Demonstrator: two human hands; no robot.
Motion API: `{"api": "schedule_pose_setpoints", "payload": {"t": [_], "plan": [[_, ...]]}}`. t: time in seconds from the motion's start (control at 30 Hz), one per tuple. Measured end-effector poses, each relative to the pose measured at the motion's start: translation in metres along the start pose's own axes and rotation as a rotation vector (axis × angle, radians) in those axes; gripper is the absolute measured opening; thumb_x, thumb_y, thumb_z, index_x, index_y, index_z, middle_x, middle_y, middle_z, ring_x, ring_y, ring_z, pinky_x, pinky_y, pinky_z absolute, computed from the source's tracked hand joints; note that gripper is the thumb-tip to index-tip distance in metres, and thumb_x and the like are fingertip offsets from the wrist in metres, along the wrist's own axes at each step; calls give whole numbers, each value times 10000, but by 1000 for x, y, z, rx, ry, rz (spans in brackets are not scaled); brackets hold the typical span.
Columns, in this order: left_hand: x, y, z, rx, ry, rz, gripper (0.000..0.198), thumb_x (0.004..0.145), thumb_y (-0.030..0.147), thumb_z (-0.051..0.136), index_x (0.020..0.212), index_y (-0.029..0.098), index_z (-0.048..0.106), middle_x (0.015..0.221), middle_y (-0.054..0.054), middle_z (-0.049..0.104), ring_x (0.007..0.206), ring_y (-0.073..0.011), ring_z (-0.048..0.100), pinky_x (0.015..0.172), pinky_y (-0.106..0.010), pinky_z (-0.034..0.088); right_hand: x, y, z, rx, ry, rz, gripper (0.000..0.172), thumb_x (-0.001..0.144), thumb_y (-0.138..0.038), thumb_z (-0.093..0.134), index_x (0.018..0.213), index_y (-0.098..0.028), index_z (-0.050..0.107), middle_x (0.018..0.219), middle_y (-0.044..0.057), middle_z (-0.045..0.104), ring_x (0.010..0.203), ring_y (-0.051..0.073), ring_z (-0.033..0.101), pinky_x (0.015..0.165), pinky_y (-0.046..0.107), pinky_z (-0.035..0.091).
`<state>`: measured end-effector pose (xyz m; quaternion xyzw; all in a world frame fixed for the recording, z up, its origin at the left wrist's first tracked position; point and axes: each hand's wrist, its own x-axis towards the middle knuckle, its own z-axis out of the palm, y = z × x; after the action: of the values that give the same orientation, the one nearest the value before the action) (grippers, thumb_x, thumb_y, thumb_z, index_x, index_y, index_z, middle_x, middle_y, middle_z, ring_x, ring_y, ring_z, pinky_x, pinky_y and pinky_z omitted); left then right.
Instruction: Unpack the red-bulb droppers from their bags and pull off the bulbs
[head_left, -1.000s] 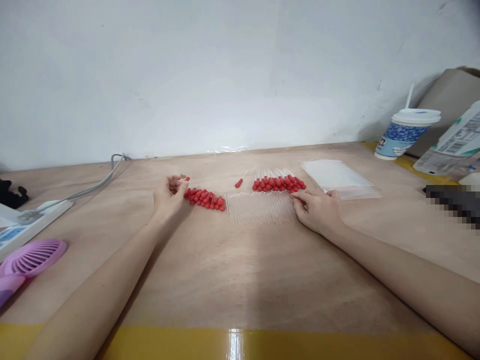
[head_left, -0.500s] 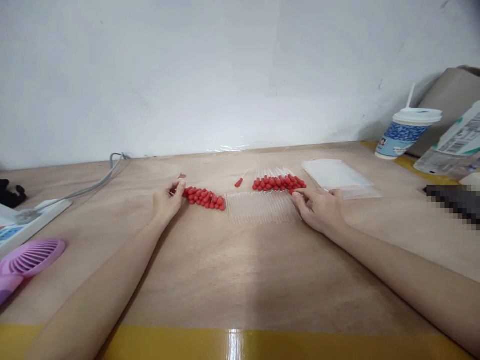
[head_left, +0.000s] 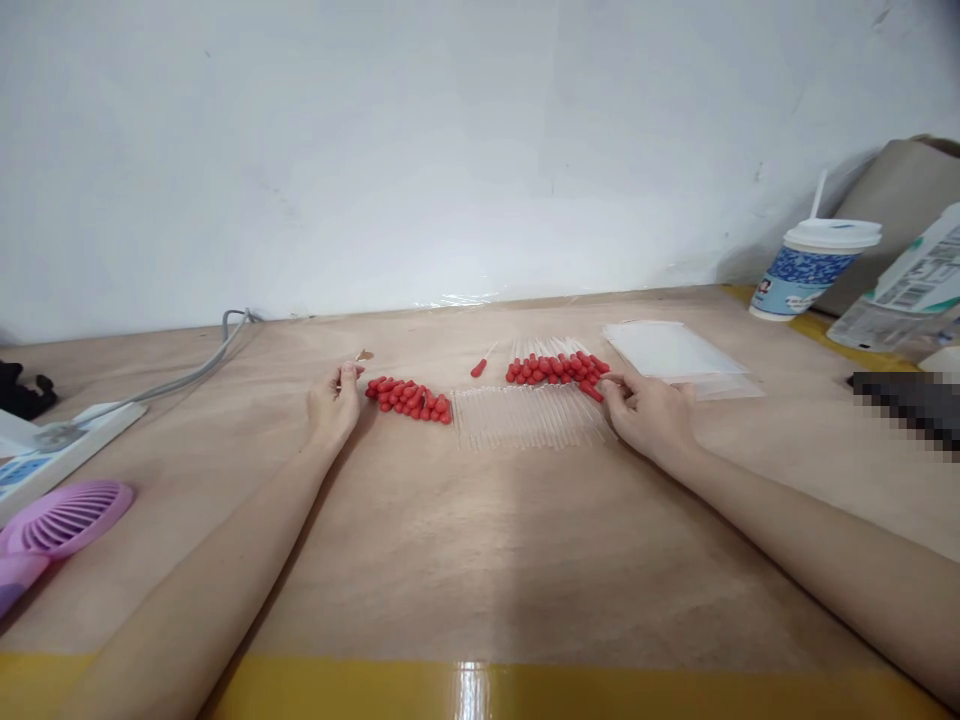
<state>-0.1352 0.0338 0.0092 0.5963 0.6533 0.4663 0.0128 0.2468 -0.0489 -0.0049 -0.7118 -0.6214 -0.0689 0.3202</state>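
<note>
My left hand [head_left: 334,405] is closed in a pinch at the left end of a pile of red rubber dropper bulbs [head_left: 407,398]. What sits between its fingertips, if anything, is hidden. On the other side, my right hand [head_left: 646,412] has loosely curled fingers slightly apart, beside a red bulb [head_left: 591,391] that sticks out from a row of droppers [head_left: 551,368]. Their thin clear tubes point toward the wall. In front of that row lie several bare clear tubes [head_left: 529,417], side by side. A single dropper [head_left: 479,368] rests apart, between the two red groups.
Clear plastic sheets or bags [head_left: 675,350] lie behind my right hand. Farther right stand a paper cup with a straw [head_left: 810,270], a plastic bottle [head_left: 892,300] and a dark blurred object [head_left: 911,412]. At left are a pink fan [head_left: 75,515], a power strip [head_left: 75,450] and a grey cable [head_left: 199,370].
My right hand has drawn slightly right, uncovering the red bulb by its fingertips. My left hand has shifted a little left, away from the end of the bulb pile.
</note>
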Motion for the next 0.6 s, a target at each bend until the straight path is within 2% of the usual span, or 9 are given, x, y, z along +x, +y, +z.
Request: {"api": "schedule_pose_setpoints", "payload": {"t": [0.17,0.3,0.6], "plan": [[0,1,0,25,-5,-14,394,852,409,330,874,177,648,902,-51,667,833,-196,602,738,-291,443,5,-3,-1,-28,-119,102,282,761,-441,489,737,-252,698,620,49,653,673,278,585,660,390,276],[0,0,0,54,-6,0,404,852,415,323,871,177,650,893,-52,664,839,-201,597,741,-296,443,6,-6,-4,-10,-163,154,303,752,-460,483,664,-258,691,619,41,652,682,271,586,688,405,290],[1,-2,1,67,9,37,413,853,418,310,874,176,644,887,-47,665,847,-199,601,756,-300,447,6,-9,-8,-34,-258,194,378,767,-499,417,633,-242,659,654,29,652,753,252,576,778,398,288]]}}
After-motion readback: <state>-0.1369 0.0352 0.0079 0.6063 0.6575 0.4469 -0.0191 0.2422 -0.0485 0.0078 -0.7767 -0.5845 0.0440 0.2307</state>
